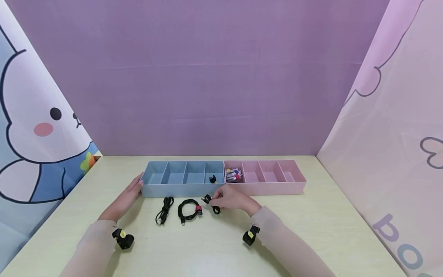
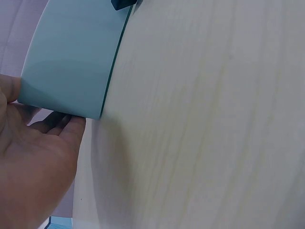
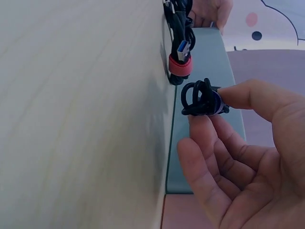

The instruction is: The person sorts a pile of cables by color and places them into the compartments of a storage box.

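My right hand pinches a small coiled black cable between thumb and fingertips, in front of the blue divided box. My left hand rests against the left end of that box, its fingers along the end wall in the left wrist view. On the table before the box lie a bundled black cable and, to its right, a ring-shaped black cable with a red strap. A small black item sits in the box's rightmost compartment.
A pink divided box adjoins the blue one on the right; its leftmost compartment holds white cables. Behind the pale wooden table hangs a purple backdrop, with printed cloths at both sides.
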Available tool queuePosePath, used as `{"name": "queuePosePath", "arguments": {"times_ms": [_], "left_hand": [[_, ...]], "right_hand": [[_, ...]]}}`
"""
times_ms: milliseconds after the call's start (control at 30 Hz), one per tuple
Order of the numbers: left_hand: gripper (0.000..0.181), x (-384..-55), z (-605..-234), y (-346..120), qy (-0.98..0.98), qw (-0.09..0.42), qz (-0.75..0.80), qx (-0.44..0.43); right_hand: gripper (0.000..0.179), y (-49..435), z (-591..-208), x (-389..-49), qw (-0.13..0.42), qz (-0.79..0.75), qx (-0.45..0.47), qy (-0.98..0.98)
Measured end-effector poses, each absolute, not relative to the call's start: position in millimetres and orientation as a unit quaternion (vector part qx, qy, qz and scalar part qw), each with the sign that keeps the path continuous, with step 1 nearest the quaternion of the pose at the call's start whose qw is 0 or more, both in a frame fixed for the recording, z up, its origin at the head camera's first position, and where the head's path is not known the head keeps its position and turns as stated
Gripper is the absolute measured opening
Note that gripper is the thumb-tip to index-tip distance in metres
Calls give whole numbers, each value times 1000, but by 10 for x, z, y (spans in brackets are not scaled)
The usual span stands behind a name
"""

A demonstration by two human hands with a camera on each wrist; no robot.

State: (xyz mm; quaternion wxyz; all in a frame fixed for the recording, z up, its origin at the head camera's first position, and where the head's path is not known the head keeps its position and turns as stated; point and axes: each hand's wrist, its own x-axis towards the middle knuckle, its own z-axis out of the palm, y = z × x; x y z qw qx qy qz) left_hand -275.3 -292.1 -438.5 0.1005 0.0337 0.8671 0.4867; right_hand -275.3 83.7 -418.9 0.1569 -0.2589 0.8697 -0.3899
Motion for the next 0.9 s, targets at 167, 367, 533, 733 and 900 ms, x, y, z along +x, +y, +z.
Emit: {"name": "queuePosePath", "arguments": {"times_ms": [167, 367, 533, 733, 900], "left_hand": [[75, -2758, -4394, -2932, 869, 101, 484, 31], [76, -2764, -4402, -2946, 870, 101, 482, 28], [77, -2770, -4405, -2950, 870, 103, 481, 28], [76, -2773, -4406, -2947, 869, 103, 483, 28], [76, -2775, -4399, -2933, 869, 104, 483, 26]], "right_hand": [[14, 850, -4142, -2761, 138, -384, -262, 875], [14, 864, -4131, -2769, 135, -388, -264, 873], [15, 874, -4122, -2774, 133, -396, -264, 869], [16, 872, -4067, -2780, 118, -419, -264, 861], [17, 874, -4036, -2795, 103, -429, -249, 862]]}}
